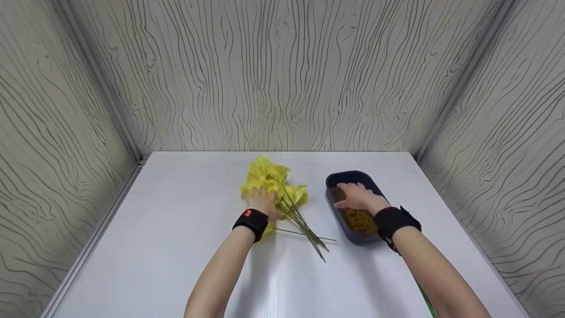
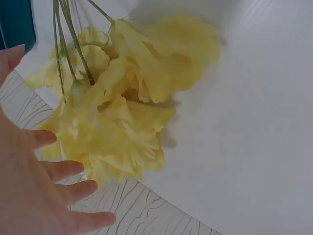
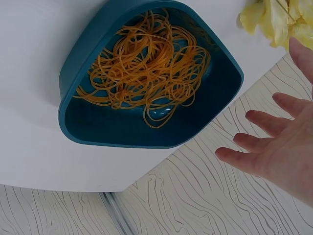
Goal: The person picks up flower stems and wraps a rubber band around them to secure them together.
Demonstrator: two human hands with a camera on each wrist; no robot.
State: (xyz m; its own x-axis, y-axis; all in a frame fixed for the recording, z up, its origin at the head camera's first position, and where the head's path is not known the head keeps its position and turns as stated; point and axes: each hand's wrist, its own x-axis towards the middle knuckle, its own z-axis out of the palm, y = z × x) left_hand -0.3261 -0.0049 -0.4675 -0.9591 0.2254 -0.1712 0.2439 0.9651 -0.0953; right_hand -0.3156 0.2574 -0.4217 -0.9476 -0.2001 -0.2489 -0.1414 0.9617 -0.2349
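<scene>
Yellow flowers [image 1: 266, 171] with thin green stems [image 1: 304, 227] lie in a loose bunch near the middle of the white table. Over the blossoms my left hand [image 1: 261, 202] is spread, fingers apart and holding nothing; the left wrist view shows its fingers beside the petals [image 2: 117, 132]. To the right stands a dark blue rectangular container [image 1: 334, 179] with a tangle of orange-brown rubber bands [image 3: 146, 68] inside. My right hand [image 1: 358, 197] hovers above this container, its fingers stretched out and nothing held.
A single flower stem [image 1: 304, 234] points rightward across the table. Part of a thin green strip [image 1: 426, 297] shows beside my right forearm. Wood-grain panels [image 1: 282, 75] enclose the white table [image 1: 154, 247] at the back and both sides. Each wrist wears a black band [image 1: 251, 223].
</scene>
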